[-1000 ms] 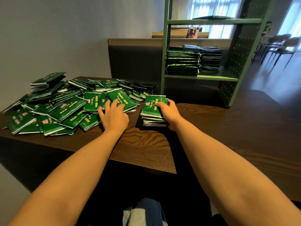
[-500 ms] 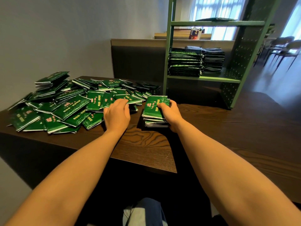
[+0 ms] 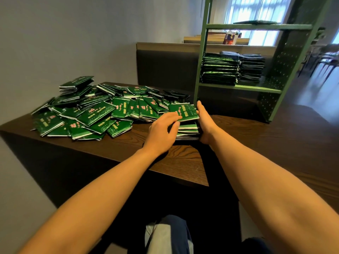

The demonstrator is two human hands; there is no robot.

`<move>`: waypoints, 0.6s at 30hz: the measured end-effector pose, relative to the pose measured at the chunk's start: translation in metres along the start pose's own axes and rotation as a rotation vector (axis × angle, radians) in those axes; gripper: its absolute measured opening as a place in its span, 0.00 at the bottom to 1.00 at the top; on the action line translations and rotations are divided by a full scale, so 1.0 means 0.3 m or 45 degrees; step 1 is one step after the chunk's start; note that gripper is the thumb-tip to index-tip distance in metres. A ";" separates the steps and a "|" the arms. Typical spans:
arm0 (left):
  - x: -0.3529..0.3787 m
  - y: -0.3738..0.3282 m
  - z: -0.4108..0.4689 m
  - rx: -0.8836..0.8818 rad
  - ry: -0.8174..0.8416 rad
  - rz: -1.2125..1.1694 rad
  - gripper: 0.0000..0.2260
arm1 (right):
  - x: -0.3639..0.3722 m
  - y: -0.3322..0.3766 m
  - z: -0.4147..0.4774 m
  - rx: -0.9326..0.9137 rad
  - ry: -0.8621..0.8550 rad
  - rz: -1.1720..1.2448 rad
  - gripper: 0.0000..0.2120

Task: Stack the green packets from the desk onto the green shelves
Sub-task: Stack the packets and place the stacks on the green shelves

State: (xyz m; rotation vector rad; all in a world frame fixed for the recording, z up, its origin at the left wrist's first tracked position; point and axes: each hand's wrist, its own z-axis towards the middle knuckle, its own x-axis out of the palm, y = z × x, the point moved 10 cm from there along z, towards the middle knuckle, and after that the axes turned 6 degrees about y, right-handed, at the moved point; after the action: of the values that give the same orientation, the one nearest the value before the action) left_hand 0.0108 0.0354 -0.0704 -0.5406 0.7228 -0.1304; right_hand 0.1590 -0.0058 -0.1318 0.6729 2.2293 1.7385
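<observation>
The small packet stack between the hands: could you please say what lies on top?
A green packet with printed lettering, held at its near-left corner by the left hand. The right hand hides the right side of the stack.

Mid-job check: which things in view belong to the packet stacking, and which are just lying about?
Job: left hand pinching top packet; right hand against desk stack; loose pile; green shelves; shelved packets.
Lying about: red carton behind shelves; chairs; bench back.

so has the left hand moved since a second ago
Yes. The left hand went right, off the loose pile, bringing a green packet onto the small stack.
</observation>
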 end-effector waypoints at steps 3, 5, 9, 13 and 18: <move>0.004 -0.003 -0.011 -0.005 0.071 -0.013 0.12 | 0.008 -0.015 -0.003 0.050 0.077 -0.004 0.25; -0.008 0.010 -0.020 -0.009 0.101 -0.003 0.12 | 0.018 -0.021 0.003 0.066 0.100 0.026 0.18; -0.055 0.028 -0.039 -0.015 0.112 0.035 0.15 | 0.042 0.002 0.032 -0.044 -0.030 0.054 0.33; -0.145 0.109 -0.066 -0.208 -0.031 0.263 0.20 | 0.095 0.002 0.037 -0.193 -0.107 0.081 0.29; -0.178 0.357 -0.146 -0.934 0.201 0.753 0.26 | 0.093 -0.012 0.036 -0.233 -0.113 0.088 0.27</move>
State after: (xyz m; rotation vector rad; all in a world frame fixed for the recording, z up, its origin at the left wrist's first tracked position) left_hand -0.0654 0.1243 -0.1208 -0.9913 1.0587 0.6759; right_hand 0.1389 0.0165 -0.1354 0.7762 1.9814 1.8784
